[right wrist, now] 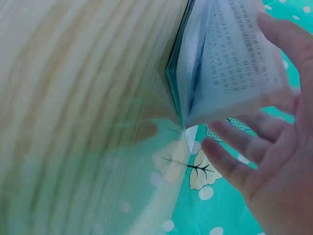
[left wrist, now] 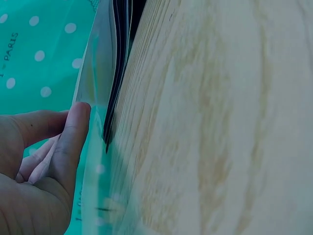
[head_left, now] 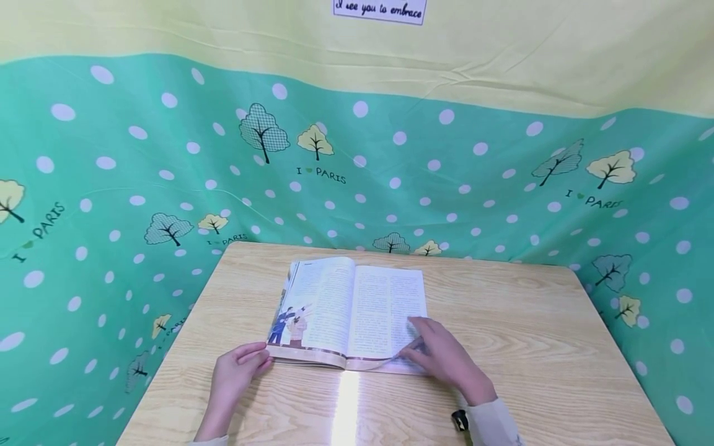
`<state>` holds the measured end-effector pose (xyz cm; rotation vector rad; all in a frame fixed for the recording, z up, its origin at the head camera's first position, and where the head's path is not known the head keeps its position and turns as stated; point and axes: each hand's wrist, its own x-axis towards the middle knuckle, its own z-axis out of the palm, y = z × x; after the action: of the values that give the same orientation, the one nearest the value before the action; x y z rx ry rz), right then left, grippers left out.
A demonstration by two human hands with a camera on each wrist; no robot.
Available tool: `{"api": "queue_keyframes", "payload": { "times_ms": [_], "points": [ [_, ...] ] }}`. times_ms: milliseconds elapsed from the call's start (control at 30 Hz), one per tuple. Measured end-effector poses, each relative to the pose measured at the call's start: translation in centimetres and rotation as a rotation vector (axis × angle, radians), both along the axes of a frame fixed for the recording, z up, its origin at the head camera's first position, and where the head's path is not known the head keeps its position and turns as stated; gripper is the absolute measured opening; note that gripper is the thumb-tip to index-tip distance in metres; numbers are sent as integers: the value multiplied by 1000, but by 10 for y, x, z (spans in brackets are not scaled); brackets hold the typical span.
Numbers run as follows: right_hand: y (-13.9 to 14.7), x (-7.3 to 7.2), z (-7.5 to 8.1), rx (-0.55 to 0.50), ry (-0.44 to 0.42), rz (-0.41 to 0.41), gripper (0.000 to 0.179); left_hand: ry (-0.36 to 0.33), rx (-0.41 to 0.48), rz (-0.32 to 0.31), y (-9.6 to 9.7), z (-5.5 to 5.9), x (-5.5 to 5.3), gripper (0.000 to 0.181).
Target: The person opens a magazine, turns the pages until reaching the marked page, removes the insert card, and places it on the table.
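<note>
An open magazine [head_left: 326, 310] lies on the table, printed text on both pages and a picture of people on the left one. At its lower left corner my left hand [head_left: 238, 371] pinches the page edges between thumb and fingers; in the left wrist view the thumb [left wrist: 73, 132] lies against the edge. My right hand [head_left: 440, 353] holds a right-hand page [head_left: 385, 310] near its lower outer corner. That page's lower edge curls up off the pages beneath. In the right wrist view, the lifted page [right wrist: 234, 58] stands between the right thumb and the other fingers.
The wooden table [head_left: 519, 322] extends on all sides of the magazine, with a bright reflection in front of it. A green dotted curtain [head_left: 390, 161] hangs along the back and sides. A black band [head_left: 460, 420] sits at the right wrist.
</note>
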<state>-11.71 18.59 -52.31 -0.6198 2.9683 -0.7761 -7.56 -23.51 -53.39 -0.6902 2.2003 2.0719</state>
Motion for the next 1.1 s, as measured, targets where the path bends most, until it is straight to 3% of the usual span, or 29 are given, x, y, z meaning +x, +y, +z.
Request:
{"api": "queue_keyframes", "payload": {
  "times_ms": [100, 233, 367, 567, 667, 733, 933, 967, 1033, 1100],
  "points": [
    [2, -2, -2, 18, 47, -86, 92, -5, -14, -4, 0, -1, 1, 34],
    [0, -4, -3, 48, 22, -190, 99, -9, -26, -4, -1, -1, 1, 33],
    [-2, -5, -2, 36, -35, -264, 92, -13, -46, -2, -2, -2, 1, 33],
    [-5, -7, 2, 38, -56, -334, 73, -19, -69, -1, -4, -2, 2, 32],
    [-8, -7, 2, 30, -67, -328, 63, -22, -70, -3, -4, -2, 3, 32],
    [-10, -7, 0, 10, -57, -293, 59, -26, -125, -20, -5, -1, 3, 32],
    [-18, -6, -1, -72, -21, -161, 63, 34, -559, -97, -7, 5, 4, 31],
    [-20, -6, 0, -79, -17, -147, 64, 52, -596, -101, -6, 7, 4, 32],
    [-22, -6, 0, -89, 1, -115, 66, 89, -591, -110, -1, 12, 2, 32],
    [-23, -7, -1, -93, 18, -83, 68, 119, -529, -129, 7, 16, 0, 33]
  ]
}}
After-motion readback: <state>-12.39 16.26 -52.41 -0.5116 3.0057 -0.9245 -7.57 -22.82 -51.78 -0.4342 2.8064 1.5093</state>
